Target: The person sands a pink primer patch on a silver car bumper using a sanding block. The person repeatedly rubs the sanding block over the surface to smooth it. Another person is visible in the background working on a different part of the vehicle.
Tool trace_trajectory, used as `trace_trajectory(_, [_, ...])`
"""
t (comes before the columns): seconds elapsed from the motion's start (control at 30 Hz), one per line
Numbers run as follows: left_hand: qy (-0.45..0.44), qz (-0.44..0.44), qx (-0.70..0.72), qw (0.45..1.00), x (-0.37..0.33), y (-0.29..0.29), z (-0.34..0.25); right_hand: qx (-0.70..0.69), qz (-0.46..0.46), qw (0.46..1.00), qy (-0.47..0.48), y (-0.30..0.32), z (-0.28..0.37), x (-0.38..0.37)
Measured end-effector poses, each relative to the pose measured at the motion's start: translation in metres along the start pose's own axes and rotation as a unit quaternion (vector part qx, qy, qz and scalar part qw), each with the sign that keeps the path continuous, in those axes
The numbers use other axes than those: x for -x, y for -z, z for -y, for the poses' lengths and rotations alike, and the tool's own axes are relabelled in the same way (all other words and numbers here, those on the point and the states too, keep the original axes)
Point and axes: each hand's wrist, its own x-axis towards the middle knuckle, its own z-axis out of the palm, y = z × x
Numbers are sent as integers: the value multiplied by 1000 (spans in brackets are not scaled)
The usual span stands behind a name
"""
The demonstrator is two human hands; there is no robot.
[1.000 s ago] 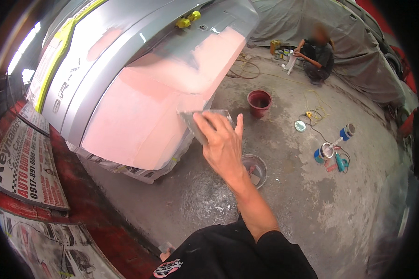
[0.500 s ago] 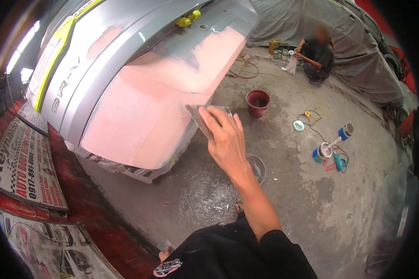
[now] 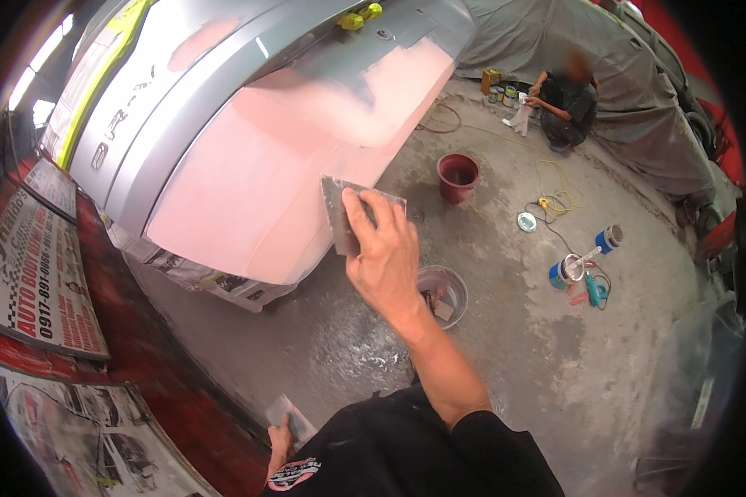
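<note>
Could gouge pink patch (image 3: 253, 182) on car (image 3: 162, 124) by over-tilting scraper (image 3: 336, 214) held in right fingers (image 3: 359, 217), with plate (image 3: 298, 420) gripped in left fingers (image 3: 286, 423).

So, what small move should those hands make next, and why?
Probably one light stroke of the flat spreader over the pink area: the right hand grips it by that area's edge, and the pink looks uneven in tone. The left hand holds another flat plate, low and away from the panel.

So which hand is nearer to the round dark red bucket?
Right. The right hand is lower-left of the bucket in the picture; the left hand is much farther off, near the bottom edge.
</note>
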Motion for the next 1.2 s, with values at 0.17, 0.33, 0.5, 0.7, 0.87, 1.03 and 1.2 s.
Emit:
trace_trajectory(0.17, [-119,76,130,981,44,3,-141,28,32,999,-7,-8,49,33])
trace_trajectory(0.33, [-155,113,240,952,78,20,-227,39,19,999,-24,-23,96,57])
trace_trajectory(0.5, [-193,197,406,871,85,43,-268,79,-6,996,-33,-41,132,81])
trace_trajectory(0.7, [-181,225,498,818,101,59,-279,-61,159,985,-19,-42,153,140])
trace_trajectory(0.87, [-195,223,504,811,119,23,-274,-435,276,856,-33,16,127,106])
trace_trajectory(1.03, [-224,196,529,795,141,10,-304,-166,405,886,153,36,80,108])
trace_trajectory(1.2, [-309,179,428,831,151,7,-312,-35,367,915,161,65,75,93])
